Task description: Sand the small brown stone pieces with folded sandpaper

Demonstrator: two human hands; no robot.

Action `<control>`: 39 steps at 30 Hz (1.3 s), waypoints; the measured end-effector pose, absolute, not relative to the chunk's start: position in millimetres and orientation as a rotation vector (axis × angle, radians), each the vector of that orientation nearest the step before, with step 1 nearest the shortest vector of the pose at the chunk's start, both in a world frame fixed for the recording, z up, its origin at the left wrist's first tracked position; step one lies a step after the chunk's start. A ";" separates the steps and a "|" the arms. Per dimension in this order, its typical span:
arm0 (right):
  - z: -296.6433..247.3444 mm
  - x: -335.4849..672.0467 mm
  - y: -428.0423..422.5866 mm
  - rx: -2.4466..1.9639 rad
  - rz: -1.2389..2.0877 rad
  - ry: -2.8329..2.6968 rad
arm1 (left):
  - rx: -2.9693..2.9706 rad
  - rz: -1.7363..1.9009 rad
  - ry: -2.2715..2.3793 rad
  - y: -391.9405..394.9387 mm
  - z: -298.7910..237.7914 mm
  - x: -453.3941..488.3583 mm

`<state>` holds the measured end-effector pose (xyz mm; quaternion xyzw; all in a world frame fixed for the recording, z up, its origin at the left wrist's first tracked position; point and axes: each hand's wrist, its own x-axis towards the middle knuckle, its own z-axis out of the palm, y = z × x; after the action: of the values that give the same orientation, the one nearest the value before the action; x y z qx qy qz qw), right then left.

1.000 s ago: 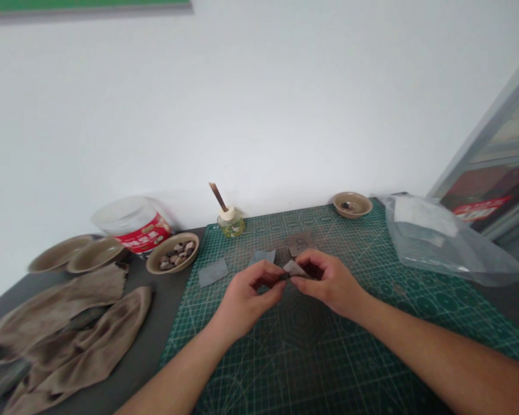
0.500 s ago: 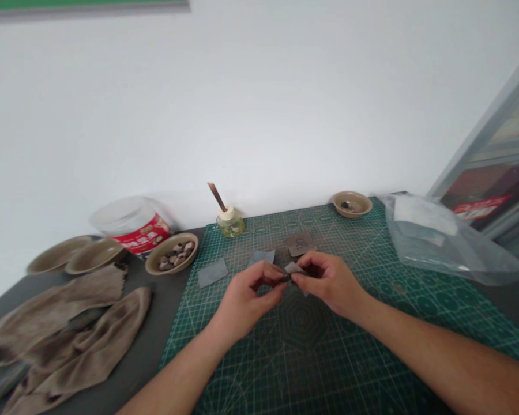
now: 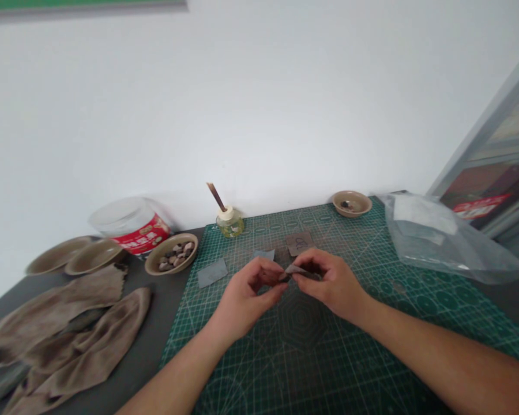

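Because the folded sandpaper piece (image 3: pixel 294 270) is so small, the left hand (image 3: pixel 246 297) and right hand (image 3: pixel 331 285) meet over it, their fingers (image 3: pixel 270 271) closed and pinching it from either side, above the middle of the green cutting mat (image 3: pixel 303 369). A grey sandpaper square (image 3: pixel 211 272) and a brown square (image 3: pixel 299 243) lie flat within easy reach.
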<state>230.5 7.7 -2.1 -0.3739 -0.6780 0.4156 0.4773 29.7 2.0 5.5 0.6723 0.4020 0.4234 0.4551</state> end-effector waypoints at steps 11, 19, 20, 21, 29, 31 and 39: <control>1.9 232.8 7.0 -0.826 0.647 -1.912 | 1.826 0.959 1.087 4.5 2.4 27.4; 0.6 233.2 6.6 -0.797 0.574 -1.971 | 1.954 0.869 1.167 1.0 9.4 28.1; 0.9 233.4 6.8 -0.797 0.579 -1.973 | 1.968 0.864 1.168 0.8 10.4 28.3; 1.2 233.7 7.0 -0.797 0.591 -1.973 | 1.981 0.861 1.171 0.7 11.4 28.4; 2.8 235.0 7.8 -0.814 0.738 -1.970 | 2.052 0.858 1.154 -0.1 13.3 28.3; 3.6 235.5 7.8 -0.821 0.760 -1.984 | 2.065 0.845 1.162 -0.8 12.9 28.5; 4.5 237.6 8.5 -0.779 0.695 -1.990 | 2.022 0.838 1.185 -1.6 16.0 30.0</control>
<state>237.6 8.5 4.5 -0.3127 -0.7984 0.2789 0.4325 30.0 -1.6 16.0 0.7695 0.4509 0.3190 0.3207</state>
